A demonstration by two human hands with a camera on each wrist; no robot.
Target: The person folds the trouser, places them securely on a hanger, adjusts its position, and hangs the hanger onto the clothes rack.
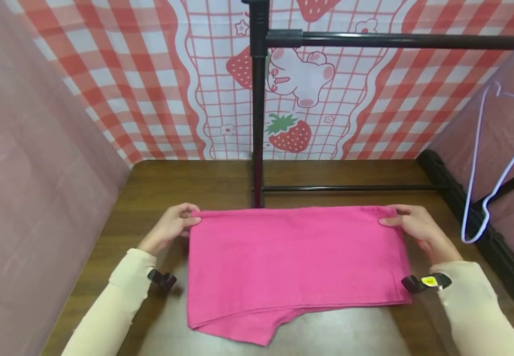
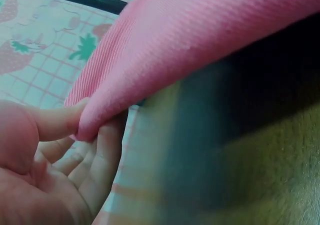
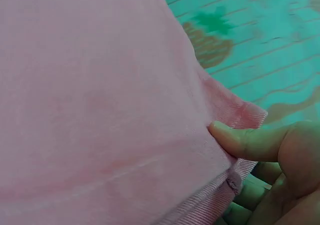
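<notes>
A pair of pink pants (image 1: 297,257), folded lengthwise into a flat panel, is stretched between both hands above the table. My left hand (image 1: 174,225) pinches its far left corner, thumb on top and fingers beneath. In the left wrist view, the thumb and fingers of the left hand (image 2: 65,160) grip the folded edge of the cloth (image 2: 150,55). At the far right corner my right hand (image 1: 412,225) pinches the hem end. Layered, stitched hems show by the right thumb (image 3: 240,142) in the right wrist view. A pointed flap hangs out at the lower left.
A black garment rack has its upright post (image 1: 258,123) just behind the pants and a top bar (image 1: 395,40) overhead. A lilac hanger (image 1: 475,163) hangs at the right, over the rack's foot (image 1: 497,252). A checked strawberry cloth (image 1: 141,74) backs the wooden table (image 1: 172,183).
</notes>
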